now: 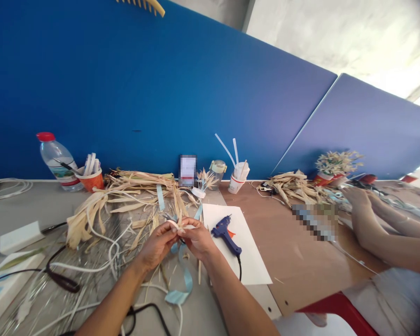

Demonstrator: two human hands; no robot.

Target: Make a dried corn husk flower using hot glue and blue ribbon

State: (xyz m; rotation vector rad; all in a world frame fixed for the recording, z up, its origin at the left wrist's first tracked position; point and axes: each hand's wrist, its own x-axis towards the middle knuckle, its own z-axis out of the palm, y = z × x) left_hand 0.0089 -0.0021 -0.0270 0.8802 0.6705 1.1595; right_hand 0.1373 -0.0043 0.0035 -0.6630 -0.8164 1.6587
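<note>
My left hand point(158, 243) and my right hand point(198, 240) meet over the table, fingers pinched together on a pale strip of dried husk point(179, 226). Both hands look closed on that piece, though the fingers cover part of it. A dark pointed tip, too small to name, shows just behind my left fingers. Below the hands a light blue ribbon point(186, 279) curls down onto the table. To the right of my right hand, a blue glue gun point(227, 234) lies on a white sheet of paper point(255, 266).
A heap of dried husks point(140, 179) lies behind, with white cables point(112, 247) across the left side. A bottle point(61, 161), an orange cup point(91, 181), a jar point(217, 175) and a white cup point(237, 179) line the blue partition point(161, 93). A co-worker's arms point(378, 228) reach in from the right.
</note>
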